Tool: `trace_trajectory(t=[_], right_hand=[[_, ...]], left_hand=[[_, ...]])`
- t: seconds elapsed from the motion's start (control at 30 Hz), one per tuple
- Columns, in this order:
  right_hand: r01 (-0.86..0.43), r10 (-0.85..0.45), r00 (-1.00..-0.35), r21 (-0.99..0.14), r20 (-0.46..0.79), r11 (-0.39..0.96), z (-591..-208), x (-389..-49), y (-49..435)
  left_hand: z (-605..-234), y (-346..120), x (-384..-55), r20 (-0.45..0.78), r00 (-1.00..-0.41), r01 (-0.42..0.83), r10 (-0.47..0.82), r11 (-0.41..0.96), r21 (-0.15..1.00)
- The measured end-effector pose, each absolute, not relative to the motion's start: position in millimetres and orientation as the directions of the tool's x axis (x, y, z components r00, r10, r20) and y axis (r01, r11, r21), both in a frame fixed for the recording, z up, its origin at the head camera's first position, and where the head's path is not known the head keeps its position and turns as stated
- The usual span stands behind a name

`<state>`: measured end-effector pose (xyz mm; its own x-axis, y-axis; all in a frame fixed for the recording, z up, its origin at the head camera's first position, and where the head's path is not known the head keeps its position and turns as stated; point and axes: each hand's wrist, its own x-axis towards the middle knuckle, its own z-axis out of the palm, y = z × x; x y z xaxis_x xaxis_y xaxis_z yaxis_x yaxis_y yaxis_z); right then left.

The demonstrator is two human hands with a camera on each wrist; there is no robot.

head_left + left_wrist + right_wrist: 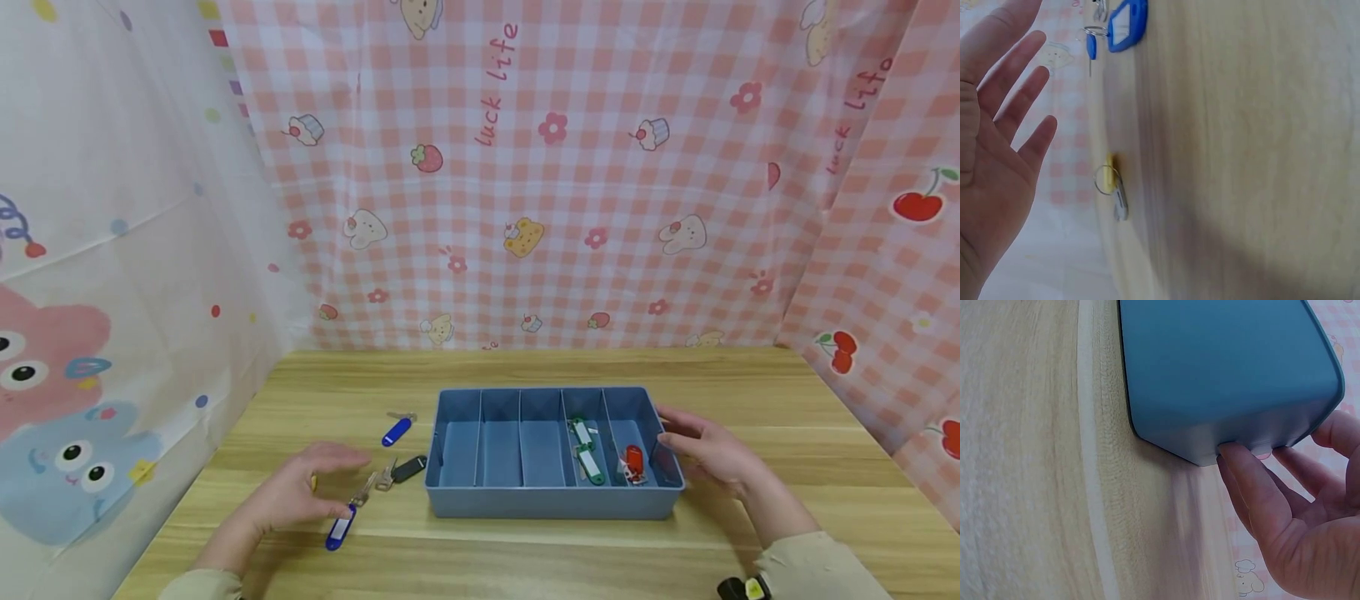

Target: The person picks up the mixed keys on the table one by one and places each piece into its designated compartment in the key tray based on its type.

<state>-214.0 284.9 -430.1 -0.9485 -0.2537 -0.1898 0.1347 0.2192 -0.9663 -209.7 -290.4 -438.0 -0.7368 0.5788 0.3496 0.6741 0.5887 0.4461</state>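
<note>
My left hand hovers over the table with fingers spread and nothing in its grasp. Its thumb overlaps the near blue key tag in the head view. Close by lie a black key tag and a second blue key tag, each with a key. A yellow key tag on a ring shows below the palm in the left wrist view, mostly hidden from the head. At the right end of the blue-grey compartment box, my right hand grips the wall, thumb at the rim, fingertips against the outside.
The box has several compartments side by side. Green key tags lie in the fourth from the left, and a red key tag in the rightmost. Patterned cloth hangs behind the wooden table and along both sides.
</note>
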Motion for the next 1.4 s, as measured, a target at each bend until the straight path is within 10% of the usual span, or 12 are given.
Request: trace_trajectory(t=[1.4], right_hand=[[0.140,-0.248,-0.948,-0.962,-0.198,0.233,-429.4,-214.0,285.6]], left_hand=[[-459.2,-301.7,-224.0,0.192,-0.808,0.563,0.557,0.632,0.533]])
